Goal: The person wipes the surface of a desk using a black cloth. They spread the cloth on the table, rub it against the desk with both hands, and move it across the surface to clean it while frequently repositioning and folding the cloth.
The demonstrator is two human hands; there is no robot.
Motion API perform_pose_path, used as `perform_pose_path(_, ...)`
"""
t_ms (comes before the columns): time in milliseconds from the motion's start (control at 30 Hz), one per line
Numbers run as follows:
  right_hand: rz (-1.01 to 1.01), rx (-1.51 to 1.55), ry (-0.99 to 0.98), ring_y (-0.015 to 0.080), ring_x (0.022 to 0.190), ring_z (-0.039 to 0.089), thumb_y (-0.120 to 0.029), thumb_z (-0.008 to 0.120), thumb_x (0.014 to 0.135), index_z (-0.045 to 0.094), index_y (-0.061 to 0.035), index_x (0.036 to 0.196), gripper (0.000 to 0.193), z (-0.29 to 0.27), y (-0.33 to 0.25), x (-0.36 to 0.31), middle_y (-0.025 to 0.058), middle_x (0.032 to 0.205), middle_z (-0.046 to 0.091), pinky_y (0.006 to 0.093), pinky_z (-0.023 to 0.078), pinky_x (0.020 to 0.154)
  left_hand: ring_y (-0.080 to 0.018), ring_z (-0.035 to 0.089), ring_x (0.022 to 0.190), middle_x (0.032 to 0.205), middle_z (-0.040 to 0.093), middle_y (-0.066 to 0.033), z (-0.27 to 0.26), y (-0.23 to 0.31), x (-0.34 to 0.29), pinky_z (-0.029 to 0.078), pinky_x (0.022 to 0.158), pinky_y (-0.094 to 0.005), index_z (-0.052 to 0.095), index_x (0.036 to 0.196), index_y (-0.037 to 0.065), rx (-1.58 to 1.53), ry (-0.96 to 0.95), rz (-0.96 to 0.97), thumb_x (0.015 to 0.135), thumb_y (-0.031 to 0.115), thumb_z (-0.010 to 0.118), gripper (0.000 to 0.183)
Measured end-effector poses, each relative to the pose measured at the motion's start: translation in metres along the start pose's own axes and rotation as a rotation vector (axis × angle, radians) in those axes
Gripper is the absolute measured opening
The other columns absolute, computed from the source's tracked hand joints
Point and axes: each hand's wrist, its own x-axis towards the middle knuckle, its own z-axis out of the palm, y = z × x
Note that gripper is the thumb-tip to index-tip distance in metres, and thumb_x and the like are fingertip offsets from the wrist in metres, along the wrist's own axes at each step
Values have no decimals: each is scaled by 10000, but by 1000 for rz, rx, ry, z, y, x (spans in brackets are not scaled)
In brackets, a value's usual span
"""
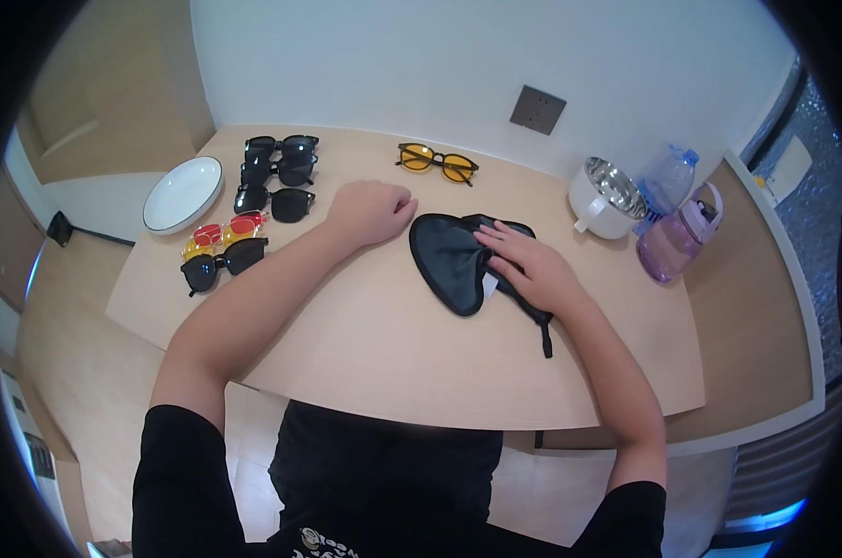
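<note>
My left hand (372,213) rests on the tabletop in a loose fist, with no object showing in it. To its right lies a smooth black padded piece (444,256) with rounded lobes, a white tag and a strap loop. My right hand (530,268) lies on the right part of this piece, fingers outstretched, covering some of it. Beyond the hands, near the wall, sits a pair of yellow-tinted glasses (437,164). Dark sunglasses (275,202) stand in a column left of my left hand, along with red-tinted glasses (232,229).
A white plate (185,193) is at the table's left edge. On the right stand a white pot with a steel inside (605,199), a clear blue-tinted plastic bottle (667,182) and a purple drinking bottle (670,247). A dark wall socket (538,110) sits above the table (374,363).
</note>
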Motion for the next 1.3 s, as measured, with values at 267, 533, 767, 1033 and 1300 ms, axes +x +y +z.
perform_pose_path(267, -175, 159, -90, 352, 1517, 490, -176, 633, 1071, 642, -83, 1482, 421, 1, -28, -7, 167, 1547, 609, 462, 364, 1280, -347, 737, 768, 793, 757, -115, -1, 1, -1, 566, 709, -494, 799, 915, 136, -12, 27, 13, 1034, 419, 604, 364)
perform_pose_path(533, -362, 85, -175, 370, 1560, 424, -242, 643, 1072, 669, -137, 1471, 414, 8, -57, -8, 88, 1545, 630, 485, 388, 1260, -350, 738, 771, 805, 763, -116, -2, 4, 2, 570, 715, -496, 799, 916, 137, -13, -27, 2, 1033, 413, 602, 359)
perform_pose_path(767, -216, 90, -138, 333, 1529, 475, -236, 596, 1088, 650, -190, 1484, 402, 4, -35, 1, 56, 1560, 618, 461, 434, 1220, -351, 732, 758, 781, 751, -115, 1, 2, 4, 565, 704, -490, 791, 892, 135, -16, 8, 1, 1029, 418, 610, 363)
perform_pose_path(1033, -131, 12, -65, 345, 1516, 487, -176, 583, 1084, 601, -169, 1524, 440, 2, -20, -2, 81, 1565, 606, 448, 451, 1204, -352, 736, 750, 780, 752, -120, 3, 0, 0, 566, 683, -496, 793, 885, 146, -28, 29, 16, 1021, 442, 618, 370)
perform_pose_path(1300, -310, 39, -243, 433, 1573, 382, -263, 637, 1049, 583, -150, 1556, 522, -1, -52, -12, 155, 1641, 520, 589, 298, 1290, -357, 739, 740, 768, 751, -126, 1, 1, -5, 575, 693, -499, 793, 872, 138, -13, 16, 21, 1023, 423, 600, 376)
